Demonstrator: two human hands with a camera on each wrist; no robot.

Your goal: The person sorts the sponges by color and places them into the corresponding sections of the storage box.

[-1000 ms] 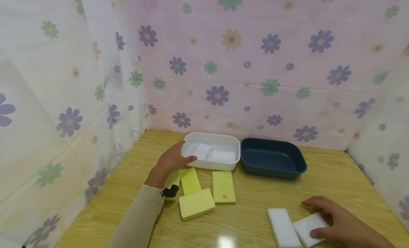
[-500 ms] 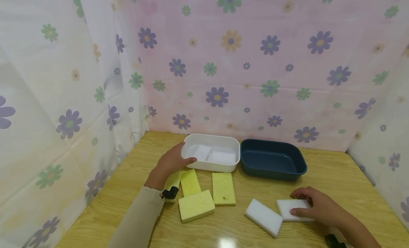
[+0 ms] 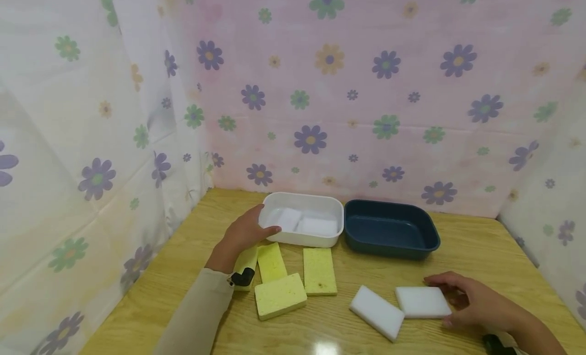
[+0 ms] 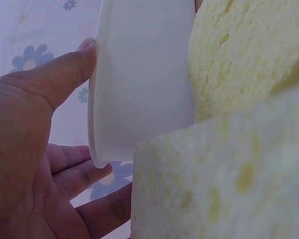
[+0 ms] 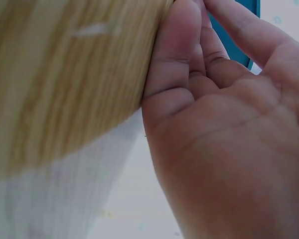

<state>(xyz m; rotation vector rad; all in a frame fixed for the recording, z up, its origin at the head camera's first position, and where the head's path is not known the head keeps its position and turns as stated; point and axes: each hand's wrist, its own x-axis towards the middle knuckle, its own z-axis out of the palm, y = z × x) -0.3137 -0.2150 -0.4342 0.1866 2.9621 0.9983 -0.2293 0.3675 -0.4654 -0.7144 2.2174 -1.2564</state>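
My left hand (image 3: 244, 229) holds the left end of a white container (image 3: 320, 240); in the left wrist view its thumb (image 4: 72, 72) presses on the rim and the fingers reach round the end. Two white sponges lie inside the container. My right hand (image 3: 480, 304), fingers loosely bent and holding nothing, is just right of a flat white sponge (image 3: 422, 301) on the table. The thumb is close to that sponge's near right corner. Another white sponge (image 3: 377, 313) lies slanted, its right corner at the first one's left edge. In the right wrist view the palm (image 5: 239, 134) shows no sponge.
A dark blue container (image 3: 389, 248) stands directly right of the white one on the wooden table (image 3: 293, 334). Several yellow sponges lie in front of the white container, among them a thick block (image 3: 280, 296) and a flat piece (image 3: 319, 272). Flowered cloth (image 3: 357, 106) encloses the table.
The two loose white sponges moved left and away from me, one with my right hand on it. My right hand then let go and drew back right. My left hand stayed put.
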